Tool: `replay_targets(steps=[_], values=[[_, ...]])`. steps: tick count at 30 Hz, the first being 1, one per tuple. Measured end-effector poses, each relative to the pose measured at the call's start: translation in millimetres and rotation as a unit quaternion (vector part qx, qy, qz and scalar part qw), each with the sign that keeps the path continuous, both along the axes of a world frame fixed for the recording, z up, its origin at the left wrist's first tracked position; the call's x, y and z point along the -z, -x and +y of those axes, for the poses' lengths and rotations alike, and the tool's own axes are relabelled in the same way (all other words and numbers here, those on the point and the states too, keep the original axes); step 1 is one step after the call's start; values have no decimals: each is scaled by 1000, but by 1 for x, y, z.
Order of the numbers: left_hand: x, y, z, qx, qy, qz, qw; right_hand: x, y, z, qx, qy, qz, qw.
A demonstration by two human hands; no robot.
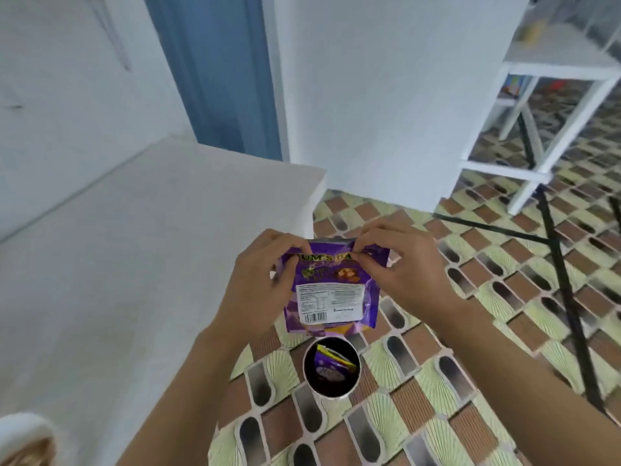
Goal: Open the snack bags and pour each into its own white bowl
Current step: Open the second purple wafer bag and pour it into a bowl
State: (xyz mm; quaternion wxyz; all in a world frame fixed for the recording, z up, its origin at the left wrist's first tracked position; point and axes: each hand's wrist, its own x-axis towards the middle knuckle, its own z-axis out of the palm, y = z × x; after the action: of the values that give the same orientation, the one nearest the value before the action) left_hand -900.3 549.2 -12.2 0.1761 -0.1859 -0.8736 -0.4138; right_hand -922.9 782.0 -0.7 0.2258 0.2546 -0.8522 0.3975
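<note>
Above the patterned tile floor (437, 398), just off the corner of the white tabletop (134, 264), we see a purple snack bag (336, 297) held upright in the air between both hands. Its back faces us, with a white label and barcode on it. The left hand (265, 280) has its grip clamped on the bag's upper left part, fingers curled over the top edge. The right hand (400, 264) pinches the top edge near its middle, and its grip is likewise closed on the bag. The two hands sit close together along the seal. We cannot tell whether the top is torn yet.

Directly below the bag a small round bin (331, 395) stands on the floor. Inside its dark interior lie crumpled wrappers (331, 363), purple and yellow.

At the lower left corner a white bowl (23, 428) sits on the tabletop, cut off by the frame edge and well apart from the bag. It holds something tan, too blurred to name.

Farther back we make out a blue door (215, 79) and, to the right, a white-framed stand (554, 68).
</note>
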Motion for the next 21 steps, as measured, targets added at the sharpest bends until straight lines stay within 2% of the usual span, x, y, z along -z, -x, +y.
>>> replay_targets(steps=[6, 10, 16, 21], values=[[113, 52, 38, 10, 49, -78, 996, 115, 38, 39, 20, -52, -80, 995], [210, 77, 42, 40, 59, -116, 991, 221, 54, 45, 54, -57, -127, 989], [377, 95, 42, 37, 70, -163, 983, 397, 62, 34, 89, -69, -127, 985], [495, 102, 35, 56, 98, -206, 972, 516, 63, 26, 90, -78, -188, 975]])
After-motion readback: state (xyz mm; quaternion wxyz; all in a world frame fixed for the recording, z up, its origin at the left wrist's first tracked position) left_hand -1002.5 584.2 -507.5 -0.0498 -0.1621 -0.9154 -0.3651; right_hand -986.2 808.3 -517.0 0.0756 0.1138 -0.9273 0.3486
